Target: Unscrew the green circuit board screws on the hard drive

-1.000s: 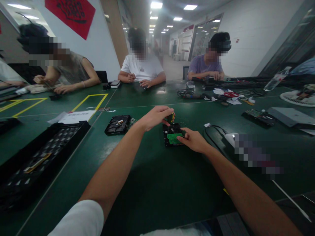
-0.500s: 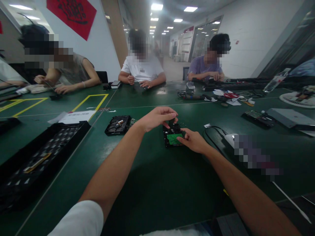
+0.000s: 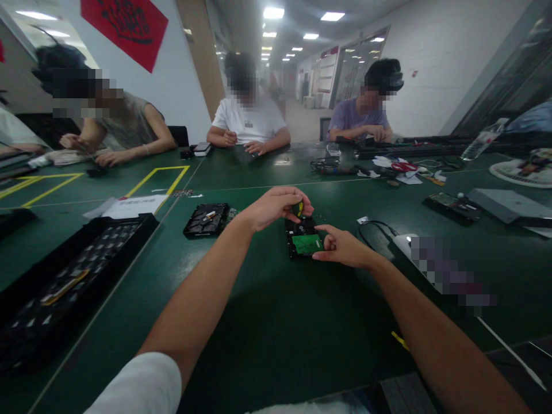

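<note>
A black hard drive (image 3: 307, 245) with a green circuit board lies on the green table in front of me. My left hand (image 3: 282, 207) is above its far end, fingers closed round a short black-and-yellow screwdriver (image 3: 301, 208); the tip is too small to make out. At the drive's right side is my right hand (image 3: 340, 246), with thumb and index finger spread along the edge, holding it, and the other fingers curled in. Left of my left forearm lies a second black hard drive (image 3: 207, 219) with a small light piece on top. Tiny bits, perhaps screws (image 3: 319, 219), are scattered beyond the drive.
A long black tray (image 3: 107, 253) stands at the left, beside a paper sheet (image 3: 133, 205). At the right are a white power strip (image 3: 425, 261) with a cable, another drive (image 3: 451, 207) and a grey box (image 3: 511, 207). Several people sit across the table.
My right thumb has slid off the circuit board to the drive's near right edge. My left hand has turned slightly, and the yellow of the screwdriver now shows.
</note>
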Demonstrator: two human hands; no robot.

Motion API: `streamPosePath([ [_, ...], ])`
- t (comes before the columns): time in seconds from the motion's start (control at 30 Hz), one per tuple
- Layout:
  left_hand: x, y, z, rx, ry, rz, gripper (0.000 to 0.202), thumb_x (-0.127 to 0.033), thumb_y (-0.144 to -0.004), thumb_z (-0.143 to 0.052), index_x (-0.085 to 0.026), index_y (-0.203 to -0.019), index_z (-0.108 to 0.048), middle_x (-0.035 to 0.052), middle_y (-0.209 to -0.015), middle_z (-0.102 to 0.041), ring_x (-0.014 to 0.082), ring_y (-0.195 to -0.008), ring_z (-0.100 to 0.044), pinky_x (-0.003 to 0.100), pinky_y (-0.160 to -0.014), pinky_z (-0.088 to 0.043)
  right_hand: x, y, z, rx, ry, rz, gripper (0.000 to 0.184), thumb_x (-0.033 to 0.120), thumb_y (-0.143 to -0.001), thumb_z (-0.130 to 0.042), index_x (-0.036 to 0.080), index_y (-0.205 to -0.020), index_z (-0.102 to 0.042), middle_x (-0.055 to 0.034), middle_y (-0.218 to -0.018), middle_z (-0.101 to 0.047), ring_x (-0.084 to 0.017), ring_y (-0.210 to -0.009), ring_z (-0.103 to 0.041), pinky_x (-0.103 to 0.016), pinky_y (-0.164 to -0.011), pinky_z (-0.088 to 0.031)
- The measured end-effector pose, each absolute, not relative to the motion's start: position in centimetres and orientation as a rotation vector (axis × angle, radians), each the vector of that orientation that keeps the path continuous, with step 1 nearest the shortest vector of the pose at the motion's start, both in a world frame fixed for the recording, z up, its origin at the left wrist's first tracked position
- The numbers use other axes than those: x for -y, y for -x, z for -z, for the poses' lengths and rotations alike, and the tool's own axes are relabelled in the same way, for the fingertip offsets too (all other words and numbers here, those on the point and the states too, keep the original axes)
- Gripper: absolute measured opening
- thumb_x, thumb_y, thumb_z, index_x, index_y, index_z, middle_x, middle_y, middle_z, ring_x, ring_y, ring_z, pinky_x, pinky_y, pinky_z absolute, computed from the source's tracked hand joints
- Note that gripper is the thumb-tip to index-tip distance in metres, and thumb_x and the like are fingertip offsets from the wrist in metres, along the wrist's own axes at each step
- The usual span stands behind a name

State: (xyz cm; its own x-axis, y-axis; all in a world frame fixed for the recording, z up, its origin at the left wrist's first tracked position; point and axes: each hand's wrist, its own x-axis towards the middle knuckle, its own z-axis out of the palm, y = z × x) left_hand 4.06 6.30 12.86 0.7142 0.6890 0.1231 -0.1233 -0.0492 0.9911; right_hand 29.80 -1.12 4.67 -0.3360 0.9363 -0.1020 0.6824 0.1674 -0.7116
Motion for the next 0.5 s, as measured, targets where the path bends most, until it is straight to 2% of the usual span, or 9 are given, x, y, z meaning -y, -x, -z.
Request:
streamPosePath([
  [0.33, -6.78, -3.78, -12.67, -0.511, -1.463, -0.731, 0.023, -0.035, -0.096, -0.063, -0.013, -0.097, -0.070, 0.0175, -0.111, -0.075, 0.0239, -0.101, -0.074, 0.027, -0.072, -0.059, 1.05, -29.89, -4.63, 2.143, 1.492, -0.940, 0.074, 0.050, -0.078, -0.083, 0.021, -0.139, -0.054, 0.0032, -0.081, -0.067, -0.017, -0.075, -0.063, -0.029, -0.071, -0.045],
  [0.5, -6.79, -3.72, -12.67, -0.525, -1.483, -0.729, 0.024, -0.036, -0.097, -0.062, -0.012, -0.098, -0.070, 0.0174, -0.111, -0.074, 0.0238, -0.102, -0.073, 0.029, -0.073, -0.060, 0.95, -29.93, -4.33, 2.139, 1.479, -0.935, 0.070, 0.048, -0.078, -0.083, 0.020, -0.136, -0.055, 0.0040, -0.079, -0.065, -0.017, -0.074, -0.062, -0.029, -0.070, -0.044],
])
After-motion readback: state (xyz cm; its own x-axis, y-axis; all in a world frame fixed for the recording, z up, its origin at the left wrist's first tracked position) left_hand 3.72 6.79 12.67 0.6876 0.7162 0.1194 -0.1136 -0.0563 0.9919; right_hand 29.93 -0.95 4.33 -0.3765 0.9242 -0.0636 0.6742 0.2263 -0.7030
